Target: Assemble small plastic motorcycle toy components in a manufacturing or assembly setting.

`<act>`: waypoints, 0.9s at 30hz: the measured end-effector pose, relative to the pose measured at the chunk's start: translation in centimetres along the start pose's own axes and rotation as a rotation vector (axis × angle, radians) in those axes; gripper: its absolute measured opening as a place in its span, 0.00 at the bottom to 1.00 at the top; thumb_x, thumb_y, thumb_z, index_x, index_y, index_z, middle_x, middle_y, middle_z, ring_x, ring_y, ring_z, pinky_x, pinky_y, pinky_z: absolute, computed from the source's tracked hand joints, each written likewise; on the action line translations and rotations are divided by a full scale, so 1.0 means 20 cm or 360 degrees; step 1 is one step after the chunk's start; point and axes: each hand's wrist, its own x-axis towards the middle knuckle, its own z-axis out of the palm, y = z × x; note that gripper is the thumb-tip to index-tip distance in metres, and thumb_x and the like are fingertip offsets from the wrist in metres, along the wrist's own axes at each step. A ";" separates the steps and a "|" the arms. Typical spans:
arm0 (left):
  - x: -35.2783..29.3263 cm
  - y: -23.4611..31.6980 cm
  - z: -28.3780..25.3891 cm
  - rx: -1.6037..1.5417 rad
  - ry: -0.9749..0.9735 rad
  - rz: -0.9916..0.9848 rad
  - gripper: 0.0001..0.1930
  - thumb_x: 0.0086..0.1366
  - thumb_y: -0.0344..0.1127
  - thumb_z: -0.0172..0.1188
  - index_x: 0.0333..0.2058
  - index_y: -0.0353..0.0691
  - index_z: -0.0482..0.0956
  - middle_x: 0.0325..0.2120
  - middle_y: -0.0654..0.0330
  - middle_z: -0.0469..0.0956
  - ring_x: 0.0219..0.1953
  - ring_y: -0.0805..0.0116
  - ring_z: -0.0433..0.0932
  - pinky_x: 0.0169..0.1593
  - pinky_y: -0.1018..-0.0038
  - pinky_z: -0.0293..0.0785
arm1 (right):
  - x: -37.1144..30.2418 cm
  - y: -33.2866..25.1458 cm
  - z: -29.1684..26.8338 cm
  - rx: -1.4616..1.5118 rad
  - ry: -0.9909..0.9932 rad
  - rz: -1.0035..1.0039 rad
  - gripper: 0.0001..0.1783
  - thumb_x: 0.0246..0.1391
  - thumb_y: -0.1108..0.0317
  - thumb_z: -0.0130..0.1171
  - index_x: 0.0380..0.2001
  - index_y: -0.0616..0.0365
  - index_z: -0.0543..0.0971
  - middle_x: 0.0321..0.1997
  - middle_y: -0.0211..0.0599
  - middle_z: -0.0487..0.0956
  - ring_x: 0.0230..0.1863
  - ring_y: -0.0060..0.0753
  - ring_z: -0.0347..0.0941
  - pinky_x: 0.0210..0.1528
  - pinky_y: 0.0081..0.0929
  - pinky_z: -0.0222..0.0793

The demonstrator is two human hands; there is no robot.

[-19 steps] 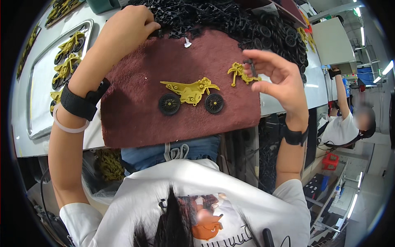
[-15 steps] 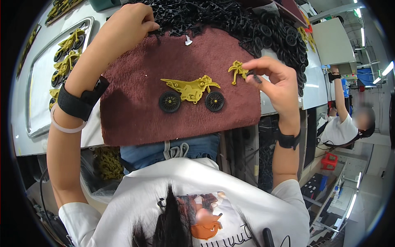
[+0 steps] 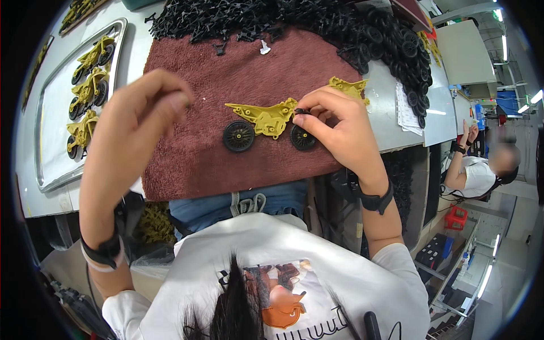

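Note:
A yellow toy motorbike body half (image 3: 266, 120) lies on the dark red cloth (image 3: 209, 170), with a black wheel (image 3: 238, 136) at its left end. A second black wheel (image 3: 303, 137) sits at the front end, partly under my right hand (image 3: 339, 126). Between thumb and forefinger, that hand pinches a small black plastic part (image 3: 302, 112) right at the front of the body. Just beyond its knuckles lies another yellow body piece (image 3: 350, 88), partly hidden by the hand. My left hand (image 3: 141, 110) hangs over the cloth's left side, fingers curled and smeared by motion; whether it holds anything is unclear.
Small black parts (image 3: 221, 20) are heaped along the cloth's far edge, beside a pile of black wheels (image 3: 391, 42) at right. A metal tray (image 3: 120, 42) at left carries several yellow motorbikes (image 3: 86, 90). A small white piece (image 3: 264, 47) lies near the heap. Another person (image 3: 475, 170) sits at far right.
My left hand has come back from the black heap toward me. My right hand has moved left to the motorbike's front with the black part; the other yellow piece now lies farther right.

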 end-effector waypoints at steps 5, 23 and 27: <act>-0.15 -0.06 0.05 -0.0188 0.0298 -0.0090 0.05 0.61 0.28 0.59 0.31 0.33 0.73 0.23 0.65 0.71 0.26 0.79 0.67 0.32 0.80 0.64 | -0.01 -0.05 0.05 -0.0015 -0.0006 -0.0062 0.08 0.45 0.73 0.65 0.30 0.63 0.80 0.27 0.36 0.77 0.21 0.24 0.71 0.24 0.22 0.65; -0.19 -0.09 0.26 -0.0812 -0.0118 0.0075 0.02 0.54 0.20 0.64 0.26 0.28 0.79 0.30 0.49 0.80 0.33 0.62 0.84 0.32 0.73 0.82 | -0.03 -0.01 0.16 0.0124 0.0299 -0.0089 0.07 0.45 0.75 0.67 0.30 0.61 0.79 0.30 0.32 0.77 0.20 0.19 0.67 0.21 0.19 0.61; -0.15 -0.06 0.28 -0.0768 0.0055 0.0080 0.04 0.49 0.19 0.65 0.25 0.31 0.80 0.25 0.54 0.82 0.32 0.63 0.83 0.31 0.77 0.79 | -0.03 0.01 0.12 0.0164 0.0267 -0.0076 0.07 0.45 0.74 0.67 0.30 0.61 0.80 0.30 0.31 0.78 0.20 0.19 0.67 0.20 0.18 0.60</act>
